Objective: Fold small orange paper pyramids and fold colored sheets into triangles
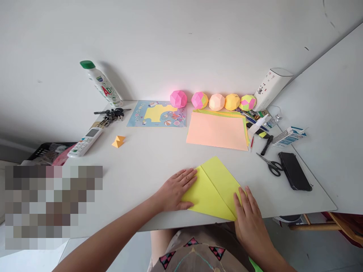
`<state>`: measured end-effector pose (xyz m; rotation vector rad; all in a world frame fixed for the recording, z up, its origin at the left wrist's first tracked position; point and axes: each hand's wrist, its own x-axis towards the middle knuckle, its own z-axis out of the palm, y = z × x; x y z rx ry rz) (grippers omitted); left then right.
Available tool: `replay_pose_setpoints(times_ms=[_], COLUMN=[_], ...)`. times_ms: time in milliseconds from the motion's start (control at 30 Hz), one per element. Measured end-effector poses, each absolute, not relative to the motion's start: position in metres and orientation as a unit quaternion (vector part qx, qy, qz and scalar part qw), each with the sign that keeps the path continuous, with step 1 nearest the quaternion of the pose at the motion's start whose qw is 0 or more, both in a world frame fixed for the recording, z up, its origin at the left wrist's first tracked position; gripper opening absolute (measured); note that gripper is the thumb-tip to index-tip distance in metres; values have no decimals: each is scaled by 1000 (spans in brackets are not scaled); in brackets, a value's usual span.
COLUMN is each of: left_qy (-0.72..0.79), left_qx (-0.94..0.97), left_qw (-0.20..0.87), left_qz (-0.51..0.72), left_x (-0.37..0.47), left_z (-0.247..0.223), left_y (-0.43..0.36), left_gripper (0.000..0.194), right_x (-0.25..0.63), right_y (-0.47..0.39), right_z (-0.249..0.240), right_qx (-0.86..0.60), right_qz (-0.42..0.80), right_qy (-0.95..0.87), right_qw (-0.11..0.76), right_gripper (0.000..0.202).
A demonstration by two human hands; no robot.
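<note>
A folded sheet of yellow paper (211, 192) lies at the table's front edge, with a slanting edge or crease running down across it to its lower right corner. My left hand (179, 190) rests flat on its left side, fingers spread and thumb apart. On the right side my right hand (248, 206) touches the paper's edge with its fingers stretched out, close to that lower corner. Neither hand is closed around anything. Just beyond the folded sheet sits a stack of coloured paper (218, 130), peach on top with green and yellow edges showing.
Several faceted paper balls (217, 102) line the wall. Scissors (271, 165), a phone (295, 171) and a small carton (289, 136) lie at right. Leftward are a small orange folded piece (118, 141), a remote (86, 142), keys (112, 116) and a bottle (102, 85).
</note>
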<state>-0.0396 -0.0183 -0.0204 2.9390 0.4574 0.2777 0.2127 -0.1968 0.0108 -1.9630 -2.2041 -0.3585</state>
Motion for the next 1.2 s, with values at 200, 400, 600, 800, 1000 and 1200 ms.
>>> replay_pose_setpoints(times_ms=[200, 400, 600, 800, 1000, 1200], left_qy=[152, 184, 314, 371, 430, 479], left_qx=[981, 977, 940, 918, 893, 870], left_qw=[76, 41, -7, -9, 20, 16], left_qz=[99, 97, 133, 141, 128, 115], left_x=[-38, -40, -39, -26, -31, -40], left_z=[-19, -16, -14, -10, -10, -11], left_y=[-17, -22, -73, -101, -102, -108], left_gripper=[88, 86, 40, 41, 43, 46], right_x=[180, 171, 173, 173, 176, 177], right_y=[-138, -115, -116, -114, -111, -109], right_z=[16, -12, -11, -10, -12, -14], right_qx=[-523, -516, -523, -523, -509, -502], right_qz=[-29, -10, -16, -24, -37, -39], right_qy=[-835, -850, -849, -850, -857, -861], right_qw=[171, 107, 71, 58, 71, 69], right_gripper=[58, 52, 52, 53, 58, 63])
